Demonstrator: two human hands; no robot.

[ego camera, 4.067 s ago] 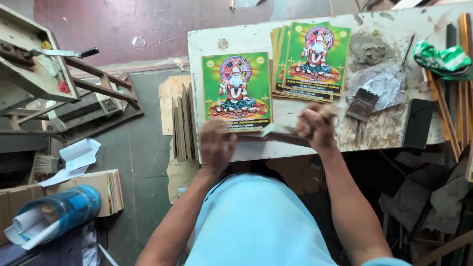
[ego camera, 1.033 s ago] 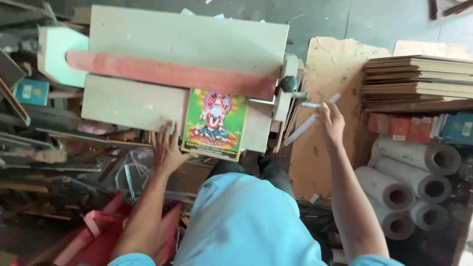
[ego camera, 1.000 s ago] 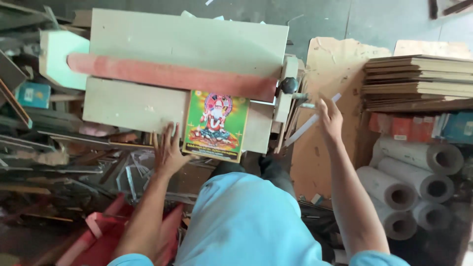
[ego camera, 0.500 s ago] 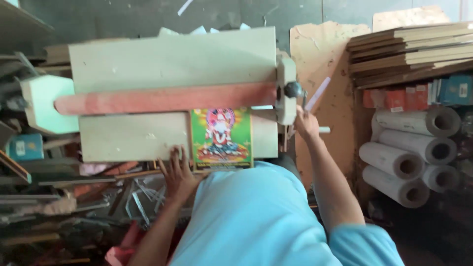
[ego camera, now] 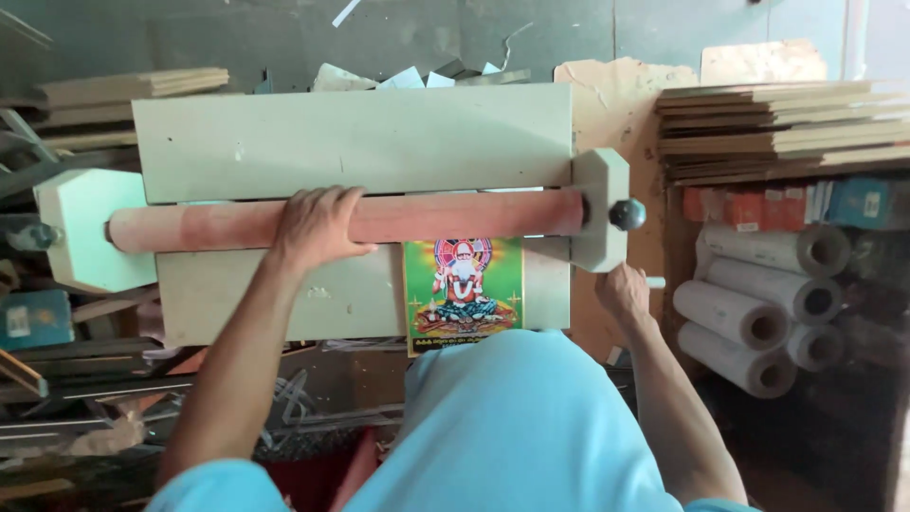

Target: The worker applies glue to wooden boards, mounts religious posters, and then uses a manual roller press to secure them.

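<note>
The print point(ego camera: 464, 294) is only part of the way under the red roller point(ego camera: 427, 217): its top edge is tucked beneath, most of the picture shows on the near side of the pale press point(ego camera: 351, 142). Left hand point(ego camera: 316, 226) lies over the roller, fingers curled on top, a loose grip. Right hand point(ego camera: 623, 290) is closed near the crank handle point(ego camera: 654, 282) at the right end; I cannot tell whether it holds it

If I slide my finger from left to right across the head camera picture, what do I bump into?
Pale end block → left hand on the red roller → colourful picture → right hand → paper rolls.
</note>
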